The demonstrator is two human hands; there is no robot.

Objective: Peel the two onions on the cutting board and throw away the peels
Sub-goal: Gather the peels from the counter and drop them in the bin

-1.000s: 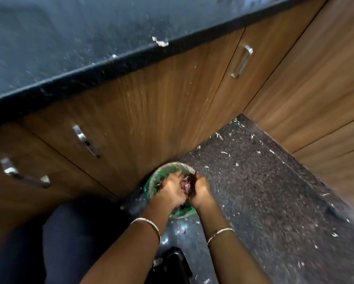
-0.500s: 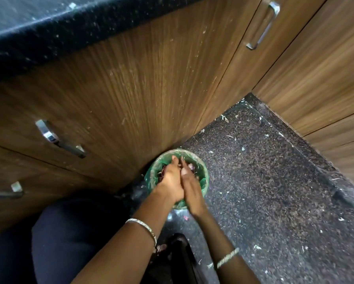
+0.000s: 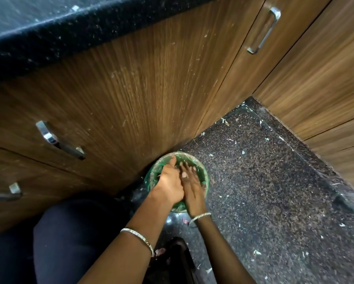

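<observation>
A small round bin with a green liner (image 3: 203, 175) stands on the floor against the cabinet base. My left hand (image 3: 169, 183) and my right hand (image 3: 191, 184) are side by side over its mouth, fingers stretched out and pointing down into it. The palms lie close together and nothing shows in either hand. Peels inside the bin are hidden under my hands. A purple peel scrap (image 3: 185, 221) lies on the floor just in front of the bin. The onions and cutting board are out of view.
Wooden cabinet doors with metal handles (image 3: 59, 140) rise behind the bin under a dark speckled countertop edge (image 3: 69, 37). More cabinets (image 3: 315, 89) close the right side. The speckled floor (image 3: 274, 191) carries scattered white bits. My dark-clothed knee (image 3: 69, 242) is at lower left.
My hands went from cupped together around purple peels over the bin to flat, fingers straightened, with no peels visible in them. The view tilted down and closer to the bin.
</observation>
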